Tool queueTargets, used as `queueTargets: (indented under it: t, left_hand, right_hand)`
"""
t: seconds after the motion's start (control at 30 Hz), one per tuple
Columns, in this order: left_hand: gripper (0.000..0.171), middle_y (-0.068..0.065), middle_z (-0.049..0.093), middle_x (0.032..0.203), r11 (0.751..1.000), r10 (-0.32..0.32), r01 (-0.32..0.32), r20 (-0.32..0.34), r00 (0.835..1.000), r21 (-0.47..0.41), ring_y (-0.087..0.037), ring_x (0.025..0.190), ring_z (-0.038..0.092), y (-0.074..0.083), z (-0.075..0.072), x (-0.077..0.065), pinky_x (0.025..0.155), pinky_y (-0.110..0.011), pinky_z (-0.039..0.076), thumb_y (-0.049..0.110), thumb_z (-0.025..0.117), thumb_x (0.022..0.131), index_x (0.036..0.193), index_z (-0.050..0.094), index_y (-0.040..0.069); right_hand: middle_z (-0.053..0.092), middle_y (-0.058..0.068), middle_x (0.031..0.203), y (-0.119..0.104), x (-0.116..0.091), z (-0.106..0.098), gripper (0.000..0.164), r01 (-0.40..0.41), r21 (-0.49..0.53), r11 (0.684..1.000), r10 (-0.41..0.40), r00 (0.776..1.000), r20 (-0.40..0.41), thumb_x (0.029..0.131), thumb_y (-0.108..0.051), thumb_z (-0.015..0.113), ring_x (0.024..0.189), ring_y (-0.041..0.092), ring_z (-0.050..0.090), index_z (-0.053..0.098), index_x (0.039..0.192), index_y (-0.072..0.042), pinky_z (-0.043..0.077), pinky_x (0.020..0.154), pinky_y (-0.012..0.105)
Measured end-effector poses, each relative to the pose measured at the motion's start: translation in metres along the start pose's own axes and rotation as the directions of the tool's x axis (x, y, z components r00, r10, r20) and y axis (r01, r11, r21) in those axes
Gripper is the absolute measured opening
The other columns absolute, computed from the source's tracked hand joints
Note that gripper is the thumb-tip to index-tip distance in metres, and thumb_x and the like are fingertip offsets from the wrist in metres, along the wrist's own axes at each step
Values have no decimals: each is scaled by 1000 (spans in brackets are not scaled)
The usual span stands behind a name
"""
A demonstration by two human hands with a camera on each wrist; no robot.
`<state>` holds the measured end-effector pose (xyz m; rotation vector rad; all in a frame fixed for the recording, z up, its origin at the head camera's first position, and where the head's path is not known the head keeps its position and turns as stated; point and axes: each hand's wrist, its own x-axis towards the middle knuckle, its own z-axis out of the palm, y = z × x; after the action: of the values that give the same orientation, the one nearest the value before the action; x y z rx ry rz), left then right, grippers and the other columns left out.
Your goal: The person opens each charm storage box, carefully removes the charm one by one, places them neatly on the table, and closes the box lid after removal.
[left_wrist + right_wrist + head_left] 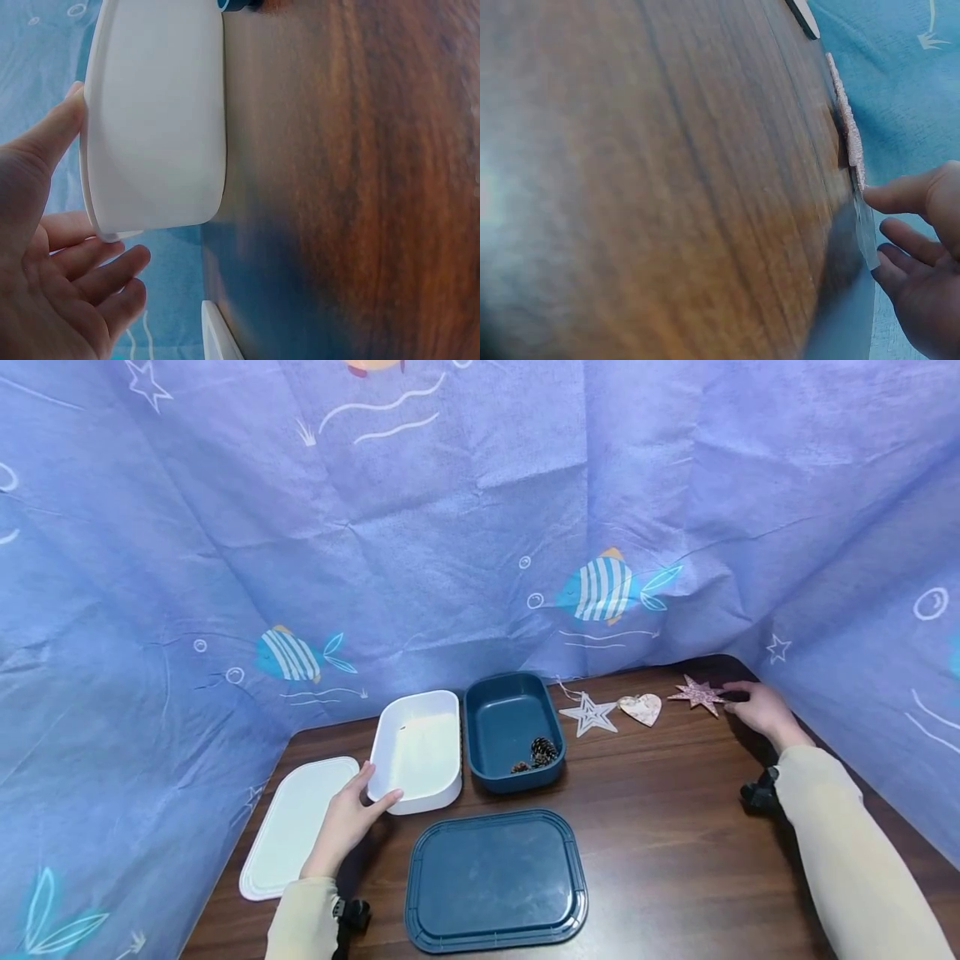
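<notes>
My left hand (347,818) rests at the near left corner of a white box (417,747), thumb and fingers against its rim; inside the box is a small dark speck. In the left wrist view, several fingers (120,281) hang loosely below the corner. At the far right, my right hand (761,710) pinches the edge of a pink glittery star ornament (699,694) lying on the table. A translucent strip (866,232) runs from the star between thumb and fingers. Left of it lie a whitish heart ornament (640,709) and a white star ornament (589,714) with a string loop.
A dark blue box (513,714) with pinecones (543,750) in its near right corner stands beside the white box. Nearer lies a dark blue lid (497,881); a white lid (296,831) is at the left. A blue fish-print cloth (450,568) hangs behind the wooden table (675,843).
</notes>
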<state>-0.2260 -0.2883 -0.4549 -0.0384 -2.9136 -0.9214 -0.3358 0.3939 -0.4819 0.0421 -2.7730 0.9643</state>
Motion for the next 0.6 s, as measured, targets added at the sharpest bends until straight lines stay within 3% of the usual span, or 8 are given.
queueTargets:
  t: [0.2,0.6]
  left_hand:
    - [103,-21,29,161,1000,1,-1,6,1000,6,-39,148,28,1,-1,1,116,-54,32,64,67,87,155,30,-3]
    - [103,-22,26,161,1000,-8,8,18,1000,22,-40,148,26,3,-3,0,116,-55,30,65,65,89,156,28,-3]
  right_hand:
    - [45,47,131,-7,-14,-1,44,-46,79,996,52,996,-78,96,-9,61,121,60,43,52,130,16,37,99,64]
    - [42,38,144,-41,-36,-7,50,-119,224,967,162,969,-185,99,-15,58,135,54,38,50,141,9,32,109,62]
